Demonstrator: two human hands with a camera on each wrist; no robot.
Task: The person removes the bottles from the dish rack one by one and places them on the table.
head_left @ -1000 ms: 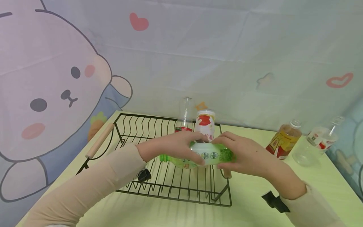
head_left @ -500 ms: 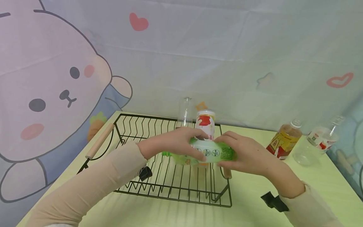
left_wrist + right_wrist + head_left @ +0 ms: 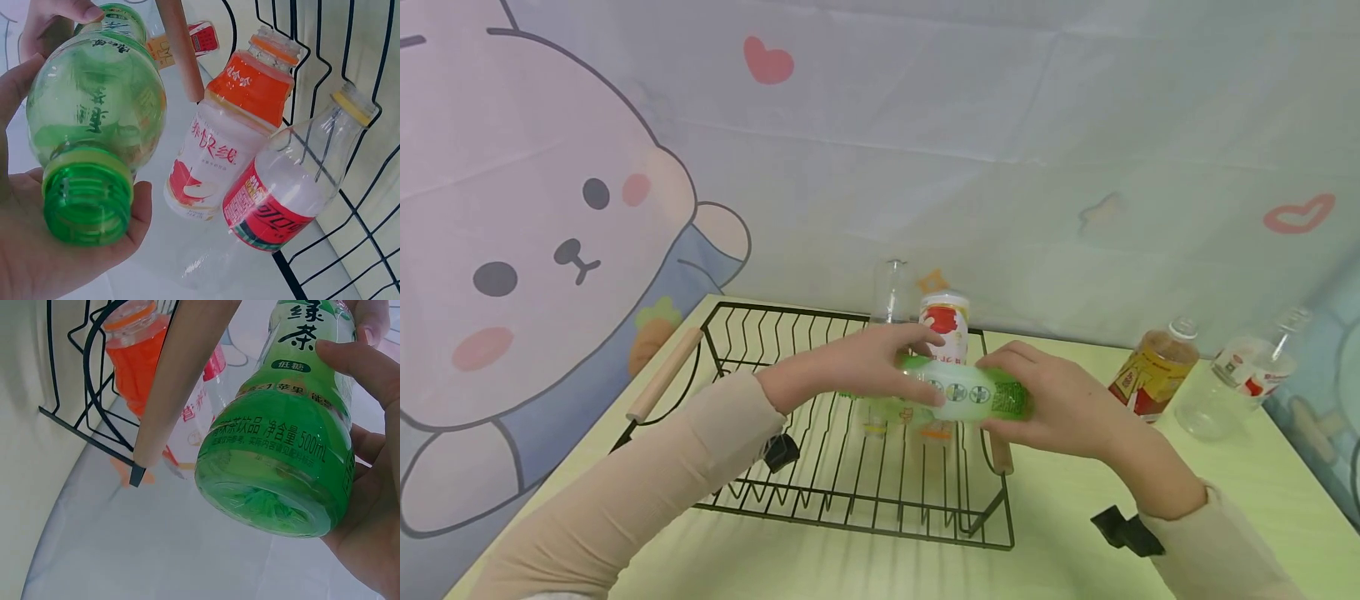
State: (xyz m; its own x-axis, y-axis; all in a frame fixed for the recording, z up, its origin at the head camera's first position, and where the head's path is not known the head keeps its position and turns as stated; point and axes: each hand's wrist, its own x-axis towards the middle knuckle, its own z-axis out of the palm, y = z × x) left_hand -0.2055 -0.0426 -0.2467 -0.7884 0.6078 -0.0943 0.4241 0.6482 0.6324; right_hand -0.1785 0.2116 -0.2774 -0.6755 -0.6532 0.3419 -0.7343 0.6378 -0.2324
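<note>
My left hand (image 3: 868, 362) and right hand (image 3: 1063, 404) hold a green tea bottle (image 3: 973, 392) sideways above the rack. Its uncapped green mouth (image 3: 87, 212) points left, beside the left palm in the left wrist view. The right hand grips the end near the ribbed base (image 3: 269, 509), thumb on the label. Behind the held bottle, a white bottle with an apple print (image 3: 945, 325) and a clear bottle with a red label (image 3: 265, 212) stand neck-down in the rack.
The black wire dish rack (image 3: 872, 525) has wooden handles, one at its left (image 3: 666, 375). A yellow-and-red labelled bottle (image 3: 1157, 367) and a clear bottle with a white label (image 3: 1251, 367) stand on the table at right. A printed curtain (image 3: 1000, 167) hangs behind.
Both hands have shifted the green tea bottle slightly up and to the right in the head view, uncovering more of the necks beneath it. The rack and other bottles keep their places.
</note>
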